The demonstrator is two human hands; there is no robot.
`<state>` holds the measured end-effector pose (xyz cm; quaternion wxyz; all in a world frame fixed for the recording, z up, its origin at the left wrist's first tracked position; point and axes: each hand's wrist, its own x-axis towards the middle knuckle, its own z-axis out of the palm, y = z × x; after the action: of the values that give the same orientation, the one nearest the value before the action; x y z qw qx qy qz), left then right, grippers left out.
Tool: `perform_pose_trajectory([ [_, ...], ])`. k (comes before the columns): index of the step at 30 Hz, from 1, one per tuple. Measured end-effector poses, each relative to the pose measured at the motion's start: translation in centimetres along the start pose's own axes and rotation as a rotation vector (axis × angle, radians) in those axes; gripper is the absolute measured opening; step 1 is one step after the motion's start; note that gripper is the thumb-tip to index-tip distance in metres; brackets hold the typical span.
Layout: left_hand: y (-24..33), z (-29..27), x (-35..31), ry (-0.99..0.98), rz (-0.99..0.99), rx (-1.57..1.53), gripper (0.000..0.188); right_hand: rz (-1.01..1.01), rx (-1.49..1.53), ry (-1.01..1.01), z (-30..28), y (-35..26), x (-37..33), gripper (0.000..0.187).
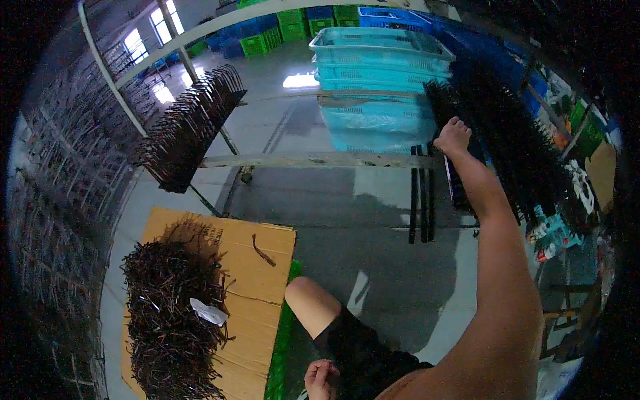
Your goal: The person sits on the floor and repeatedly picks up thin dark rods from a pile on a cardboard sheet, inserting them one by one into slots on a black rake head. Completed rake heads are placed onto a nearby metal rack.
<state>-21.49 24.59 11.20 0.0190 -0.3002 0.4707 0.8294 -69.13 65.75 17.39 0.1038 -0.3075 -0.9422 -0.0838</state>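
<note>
My right arm stretches forward, and my right hand point(455, 137) is closed at the left edge of a bank of long black toothed strips point(507, 127). What its fingers grip there is hidden. My left hand point(321, 380) stays low beside my lap with its fingers curled together; anything between them is too small to make out. To its left, a large heap of thin dark brown pieces point(167, 320) covers much of a cardboard sheet point(263, 293). A crumpled white scrap point(209, 312) lies on the heap, and one loose curved dark piece point(263, 251) rests apart on the cardboard.
A metal frame bar point(313, 160) crosses ahead of me. From the frame at left hangs a rack of dark pieces point(193, 130). Stacked turquoise crates point(380, 80) stand beyond. Black strips point(421, 200) show below the bar, and a green edge point(283, 333) borders the cardboard.
</note>
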Motion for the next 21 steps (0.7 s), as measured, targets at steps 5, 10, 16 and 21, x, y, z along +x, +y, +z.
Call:
perform_pose_trajectory([
  [5, 0.3, -0.3, -0.3, -0.01, -0.005, -0.014, 0.007, 0.074, 0.226, -0.182, -3.9, -1.2, -0.6, 0.088],
  [10, 0.8, -0.1, -0.7, -0.043, 0.052, 0.001, 0.009, -0.043, 0.169, -0.225, -4.6, -2.2, -1.3, 0.077],
  [16, -1.4, -2.7, 0.0, -0.031, 0.069, -0.031, 0.014, -0.214, 0.243, 0.209, -3.0, -2.6, 0.3, 0.056],
  [21, -1.8, -2.9, 1.6, -0.021, 0.052, 0.124, 0.012, -0.705, 0.151, 0.364, -7.1, -3.8, -5.9, 0.054],
])
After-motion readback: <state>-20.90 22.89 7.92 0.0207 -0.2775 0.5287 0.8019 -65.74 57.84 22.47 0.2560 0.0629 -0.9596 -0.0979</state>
